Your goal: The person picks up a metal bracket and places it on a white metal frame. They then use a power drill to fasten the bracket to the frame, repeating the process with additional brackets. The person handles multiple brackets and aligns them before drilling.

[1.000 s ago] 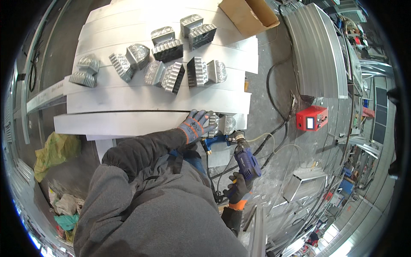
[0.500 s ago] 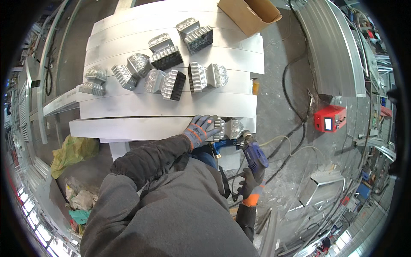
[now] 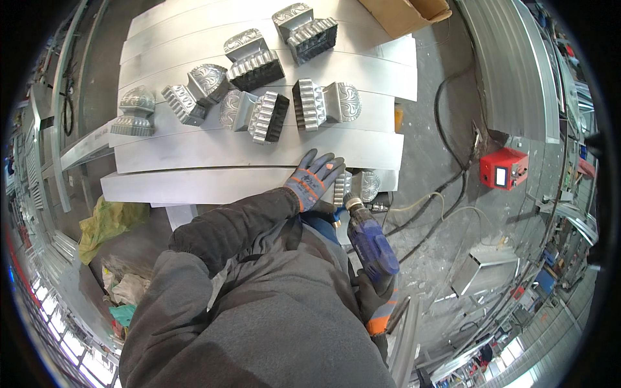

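Noting the surface first: pale metal bars (image 3: 194, 152) lie side by side, with a front bar (image 3: 194, 186) set apart from the rest by a dark gap. Six ornate silver castings (image 3: 343, 102) stand or lie across them at various angles. A cardboard box (image 3: 414, 16) sits at the far right corner. Room: workshop with grey floor (image 3: 427, 149), marked with pale specks. To the right, a red box (image 3: 504, 171), a black cable (image 3: 436, 107) curving past it, and long ribbed metal sheets (image 3: 517, 77); to the left, a yellow-green sack (image 3: 110, 226).

Near casting (image 3: 367, 186): located at the right end of the front bar, long axis running left-right, roughly in line with the bar. Ribbed base faces left; rounded, patterned end points right.

Drill (image 3: 373, 249): just on the wearer's side of this casting. Long axis slants; chuck points away from the body and slightly left, at the ribbed base. Contact there: cannot tell.

Left hand (image 3: 315, 182), gloved, lies over the front bar beside the ribbed base, fingers extended; whether they clasp the bar, cannot tell. Right hand (image 3: 376, 297), gloved, has its fingers wrapped around the rear of the drill.
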